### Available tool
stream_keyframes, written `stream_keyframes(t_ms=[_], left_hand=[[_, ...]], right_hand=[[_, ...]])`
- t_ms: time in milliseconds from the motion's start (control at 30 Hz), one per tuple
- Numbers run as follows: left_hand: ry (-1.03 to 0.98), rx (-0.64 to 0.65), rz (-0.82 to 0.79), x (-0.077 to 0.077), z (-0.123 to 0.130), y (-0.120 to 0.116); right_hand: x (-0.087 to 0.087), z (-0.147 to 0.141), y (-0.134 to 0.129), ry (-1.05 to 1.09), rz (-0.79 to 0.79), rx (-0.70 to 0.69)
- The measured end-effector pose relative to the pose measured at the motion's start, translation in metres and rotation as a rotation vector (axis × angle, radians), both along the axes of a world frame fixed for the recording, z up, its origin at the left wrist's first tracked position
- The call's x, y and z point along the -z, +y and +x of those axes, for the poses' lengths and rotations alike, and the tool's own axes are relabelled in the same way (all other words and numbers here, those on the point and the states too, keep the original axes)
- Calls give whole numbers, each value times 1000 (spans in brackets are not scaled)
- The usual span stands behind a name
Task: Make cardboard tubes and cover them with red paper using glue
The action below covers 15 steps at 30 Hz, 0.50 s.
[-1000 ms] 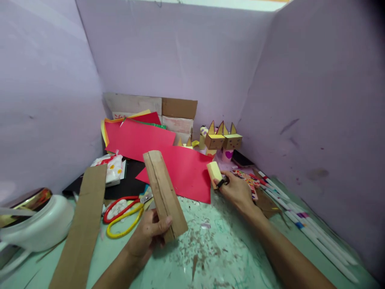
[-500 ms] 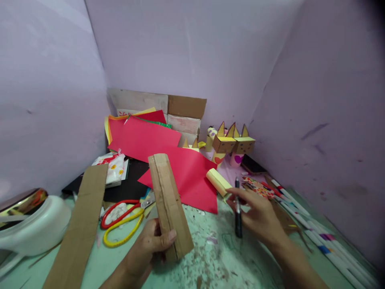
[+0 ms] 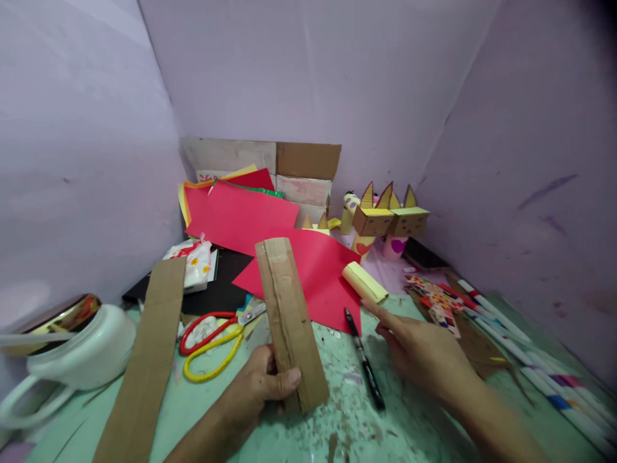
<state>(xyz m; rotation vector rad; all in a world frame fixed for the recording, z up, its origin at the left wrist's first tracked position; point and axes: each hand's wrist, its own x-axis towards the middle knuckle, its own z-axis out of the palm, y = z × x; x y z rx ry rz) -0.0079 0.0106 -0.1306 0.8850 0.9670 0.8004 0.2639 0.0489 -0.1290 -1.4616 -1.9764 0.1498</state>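
My left hand (image 3: 270, 384) grips a folded strip of brown cardboard (image 3: 293, 325), thumb on its face, held tilted above the table. My right hand (image 3: 412, 344) holds nothing; its index finger stretches toward the lower end of a rolled yellow paper tube (image 3: 365, 283). Whether the fingertip touches the tube I cannot tell. A black pen (image 3: 365, 360) lies on the table between my hands. Left of the held strip are scissors (image 3: 216, 344) with red and yellow handles, and a longer flat cardboard strip (image 3: 144, 366).
Sheets of red paper (image 3: 241, 215) lean against a cardboard box (image 3: 308, 161) at the back. Paper cat figures (image 3: 373, 222) stand at the back right. Several markers (image 3: 525, 360) lie along the right wall. A white cup-like container (image 3: 81, 347) sits at the left.
My right hand has let go of the pen, which now lies on the table. The hand's index finger points at the yellow tube. My left hand still holds the cardboard; the view shifted slightly.
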Motion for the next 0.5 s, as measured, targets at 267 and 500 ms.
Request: stream_keyframes(t_ms=[267,500], left_hand=[[-32,153,132,-3,12,0],[-99,88,208,-4,16,2]], right_hand=[[-21,-43,-20,625,-397,-159],[-19,-58,-27,722,-292,-192]])
